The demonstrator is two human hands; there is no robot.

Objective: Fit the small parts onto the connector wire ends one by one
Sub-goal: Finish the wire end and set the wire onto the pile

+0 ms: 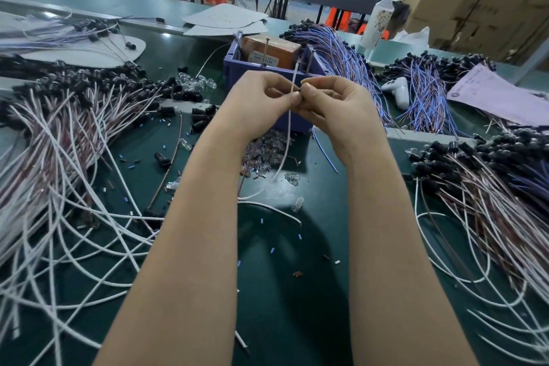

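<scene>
Fitting now: left hand [261,95] fingers clamp the white wire [288,134], right hand [335,104] fingers pinch a small dark part [303,87] beside them; next move, I'd judge, needs a straight push on.

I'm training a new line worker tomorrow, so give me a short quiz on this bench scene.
1. True or false: the left hand and right hand meet at the fingertips, pinching the same white wire.
2. What stands just behind the hands? A blue bin; B red bucket; C laptop.
3. Fill in: the white game controller lies on the person's ___ side.

Key: 1 true; 2 A; 3 right.
</scene>
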